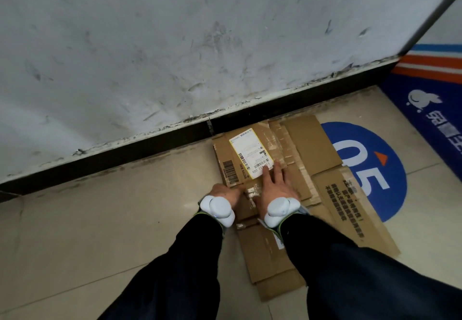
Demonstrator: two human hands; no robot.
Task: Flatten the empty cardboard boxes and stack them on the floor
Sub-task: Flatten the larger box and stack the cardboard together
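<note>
Pressing box (246,159) down with splayed right hand (273,186) to keep it flat on pile (350,209); left hand (225,193) alongside, grip unclear.

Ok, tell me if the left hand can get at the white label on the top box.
Probably yes. The left hand sits at that flattened box's edge near the label, with only bare cardboard between; the right hand touches just the label's near corner.

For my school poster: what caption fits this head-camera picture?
Left hand and right hand on a flattened cardboard box with a shipping label, atop other flat cardboard on the tiled floor.
</note>
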